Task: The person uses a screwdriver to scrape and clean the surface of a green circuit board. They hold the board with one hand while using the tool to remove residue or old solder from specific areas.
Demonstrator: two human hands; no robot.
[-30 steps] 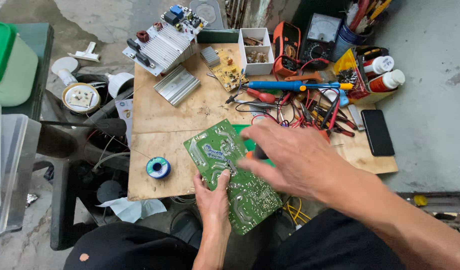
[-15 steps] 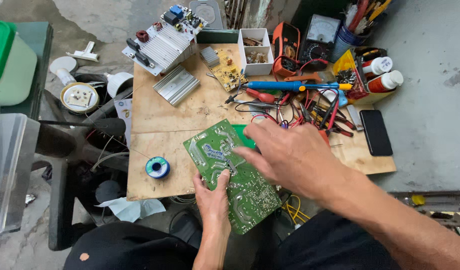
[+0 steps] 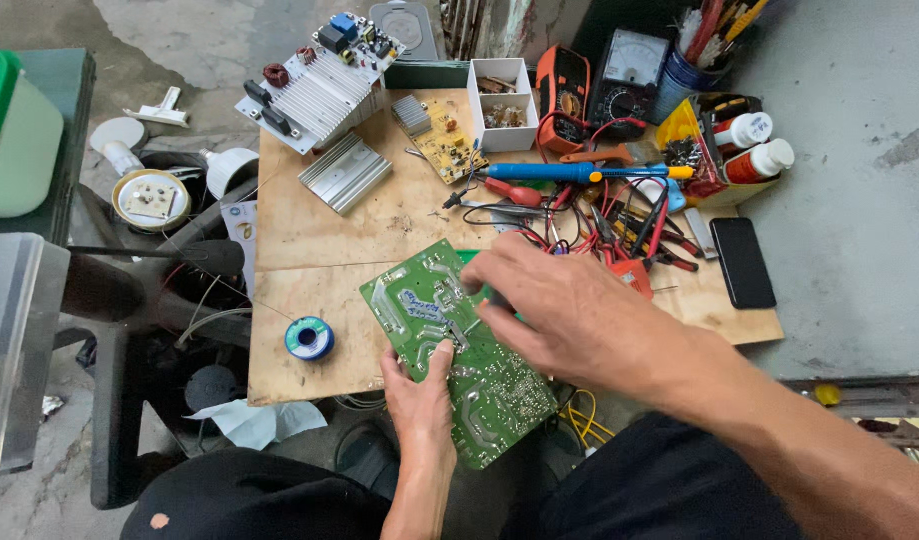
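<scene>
Two hands, left hand (image 3: 416, 385) and right hand (image 3: 569, 305), hold a green circuit board (image 3: 459, 350).

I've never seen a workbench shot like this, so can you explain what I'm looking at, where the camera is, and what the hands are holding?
The picture comes from a camera worn on a person's head, looking down at their own two bare hands. The left hand grips the near edge of a green circuit board, thumb on top. The right hand rests over the board's far side, its fingers bent down onto it; whether it holds anything is hidden. The board sits at the front of a wooden tabletop. Also there: a small blue spool, a ribbed metal heat sink, a blue-handled soldering iron, a tangle of red and black wires and tools, a white parts box and a black phone.
</scene>
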